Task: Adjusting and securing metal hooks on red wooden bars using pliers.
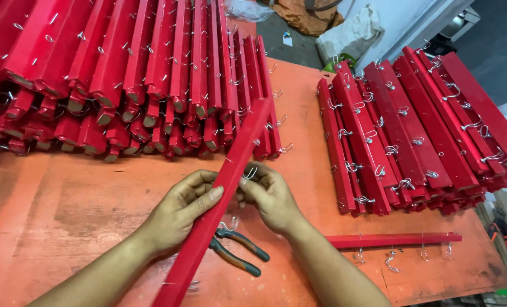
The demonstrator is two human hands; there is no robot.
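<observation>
- Red wooden bar [219, 199] runs on a slant between both hands, its long axis going from the near edge of the tabletop [65, 204] up and away toward the far stack.
- Left hand [179, 213] is closed around the bar from its left side, thumb laid across the front face.
- Right hand [270, 196] is pinched shut on a small metal hook [250, 172] at the bar's right edge, so both hands meet at mid-length.
- Pliers [239, 253] lie on the tabletop just below the hands.
- One hooked bar [395, 240] lies crosswise toward the near right corner; stacks of red bars [122, 74] fill the far left, and another pile [412, 131] the right.
</observation>
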